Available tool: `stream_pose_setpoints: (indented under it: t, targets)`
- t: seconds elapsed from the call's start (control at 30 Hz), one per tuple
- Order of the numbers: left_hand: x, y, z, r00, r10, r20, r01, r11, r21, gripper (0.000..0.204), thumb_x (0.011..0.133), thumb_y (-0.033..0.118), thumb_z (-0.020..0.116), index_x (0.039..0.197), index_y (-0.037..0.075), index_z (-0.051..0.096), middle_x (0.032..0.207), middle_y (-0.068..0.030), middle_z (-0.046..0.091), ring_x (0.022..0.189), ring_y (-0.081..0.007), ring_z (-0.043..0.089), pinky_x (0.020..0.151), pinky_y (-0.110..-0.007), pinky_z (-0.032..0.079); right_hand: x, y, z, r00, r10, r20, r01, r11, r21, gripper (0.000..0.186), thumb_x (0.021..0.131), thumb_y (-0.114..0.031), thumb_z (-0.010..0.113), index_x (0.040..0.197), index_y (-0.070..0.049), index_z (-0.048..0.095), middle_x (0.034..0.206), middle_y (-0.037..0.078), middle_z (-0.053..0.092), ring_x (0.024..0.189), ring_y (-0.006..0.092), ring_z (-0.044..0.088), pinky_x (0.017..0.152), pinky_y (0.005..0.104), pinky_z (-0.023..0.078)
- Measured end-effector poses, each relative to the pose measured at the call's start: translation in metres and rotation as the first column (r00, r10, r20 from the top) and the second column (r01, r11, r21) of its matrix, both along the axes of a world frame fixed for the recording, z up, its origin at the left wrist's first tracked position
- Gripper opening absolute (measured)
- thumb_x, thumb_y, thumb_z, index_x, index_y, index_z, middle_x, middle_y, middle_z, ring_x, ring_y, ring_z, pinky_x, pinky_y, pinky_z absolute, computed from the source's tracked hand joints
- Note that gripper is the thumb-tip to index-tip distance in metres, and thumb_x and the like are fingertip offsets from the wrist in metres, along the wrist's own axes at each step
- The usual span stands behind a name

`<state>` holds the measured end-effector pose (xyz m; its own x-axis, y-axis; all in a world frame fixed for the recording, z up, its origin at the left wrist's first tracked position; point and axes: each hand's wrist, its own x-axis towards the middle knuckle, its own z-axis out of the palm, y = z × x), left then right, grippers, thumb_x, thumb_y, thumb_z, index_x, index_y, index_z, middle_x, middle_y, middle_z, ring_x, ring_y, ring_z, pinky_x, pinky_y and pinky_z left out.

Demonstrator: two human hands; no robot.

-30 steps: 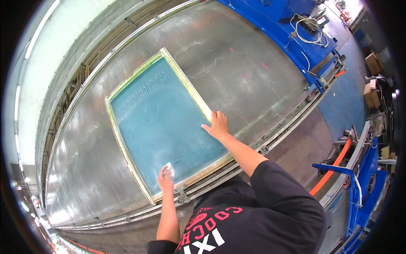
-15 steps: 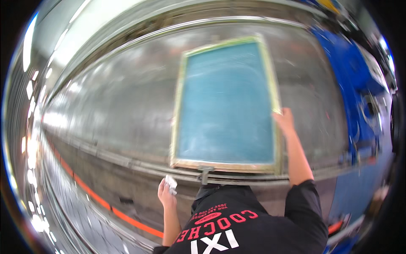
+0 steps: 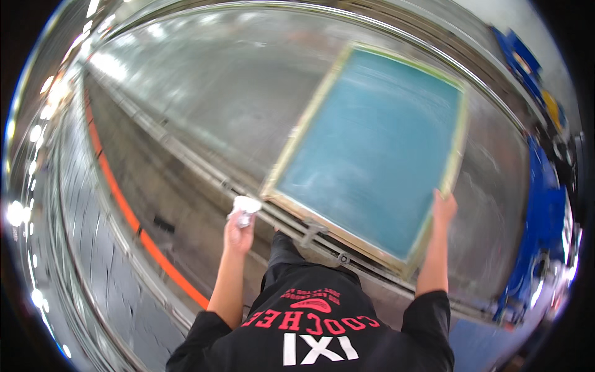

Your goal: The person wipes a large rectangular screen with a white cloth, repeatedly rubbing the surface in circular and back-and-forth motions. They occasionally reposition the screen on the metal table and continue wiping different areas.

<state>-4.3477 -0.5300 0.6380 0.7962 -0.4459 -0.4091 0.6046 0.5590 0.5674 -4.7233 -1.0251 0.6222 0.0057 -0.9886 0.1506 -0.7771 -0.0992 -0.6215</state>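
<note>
A large screen-printing frame (image 3: pixel 372 149) with blue-green mesh and a pale yellowish border lies on the long grey metal table (image 3: pixel 229 93). My right hand (image 3: pixel 444 208) is closed on the frame's right rail, toward its near end. A crumpled white cloth or tissue (image 3: pixel 246 204) is pinched in my left hand (image 3: pixel 238 233). That hand is held up just left of the frame's near left corner, apart from the frame. The underside of my right hand's grip is hidden.
Along the table's near edge runs a metal rail with a small bracket (image 3: pixel 315 232) beside the frame. Blue machinery (image 3: pixel 539 217) stands at the right. An orange stripe (image 3: pixel 127 214) runs below the table on the left, next to a similar long grey surface.
The view has turned, so the table and frame now slant down to the right. My left hand has risen with the white cloth toward the table edge. My right hand stays on the frame's rail.
</note>
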Motion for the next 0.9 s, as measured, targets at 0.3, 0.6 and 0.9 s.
stream_pose_setpoints:
  t: [0.3, 0.6, 0.9]
  targets:
    - [0.202, 0.056, -0.002, 0.976, -0.218, 0.010, 0.202, 0.918, 0.341, 0.032, 0.097, 0.024, 0.064, 0.125, 0.007, 0.064, 0.116, -0.0037, 0.071, 0.104, -0.0184, 0.068, 0.079, -0.033, 0.052, 0.209, 0.067, -0.060, 0.987, -0.116, 0.113, 0.103, 0.988, 0.112, 0.044, 0.085, -0.040, 0.073, 0.107, -0.002, 0.068, 0.098, 0.025, 0.073, 0.097, 0.0455, 0.069, 0.084, 0.0529, 0.053]
    - [0.235, 0.047, 0.006, 0.938, -0.338, 0.084, 0.228, 0.779, 0.585, 0.032, 0.098, 0.025, 0.062, 0.125, 0.008, 0.062, 0.117, -0.0037, 0.069, 0.104, -0.0168, 0.066, 0.084, -0.032, 0.050, 0.238, 0.100, -0.064, 0.966, -0.174, 0.189, 0.127, 0.962, 0.241, 0.044, 0.087, -0.037, 0.072, 0.113, -0.002, 0.066, 0.102, 0.023, 0.071, 0.100, 0.0436, 0.067, 0.086, 0.0532, 0.053]
    - [0.222, -0.026, 0.016, 0.793, -0.577, 0.192, 0.315, 0.660, 0.682, 0.032, 0.099, 0.020, 0.058, 0.127, 0.003, 0.059, 0.119, -0.0098, 0.067, 0.107, -0.0218, 0.066, 0.086, -0.035, 0.053, 0.245, 0.107, -0.098, 0.989, -0.143, 0.036, 0.146, 0.983, -0.115, 0.043, 0.085, -0.024, 0.076, 0.116, 0.004, 0.064, 0.108, 0.017, 0.054, 0.108, 0.0359, 0.051, 0.097, 0.0459, 0.045]
